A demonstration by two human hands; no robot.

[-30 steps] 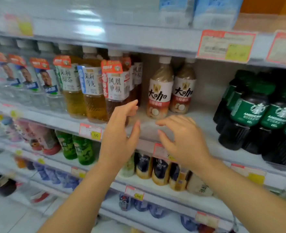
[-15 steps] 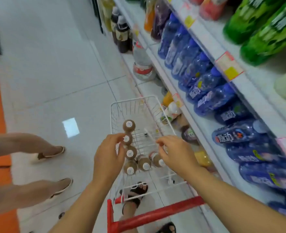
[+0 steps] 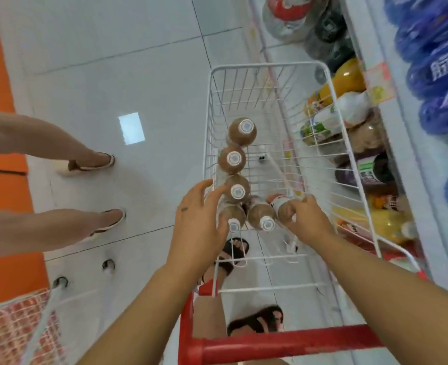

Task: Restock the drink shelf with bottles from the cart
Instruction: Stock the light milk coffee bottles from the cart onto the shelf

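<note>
White wire cart (image 3: 320, 67) with red handle (image 3: 283, 346), shelf (image 3: 399, 180) on its right. Six brown bottles with white caps stand in the cart's left and near part: four in a row along the left wall and two more to the right of the nearest one. Left hand (image 3: 199, 222) has fingers spread and fairly straight, touching the left side of the near-left bottle (image 3: 234, 218), not wrapped round it. Right hand (image 3: 305, 218) has fingers curled over the tilted right bottle (image 3: 283, 210), gripping it. Middle bottle (image 3: 262, 217) sits between the two, untouched. Blue bottles (image 3: 438, 75) lie on the shelf, far right. Another person's legs (image 3: 46, 138) stand on the floor at left.
</note>
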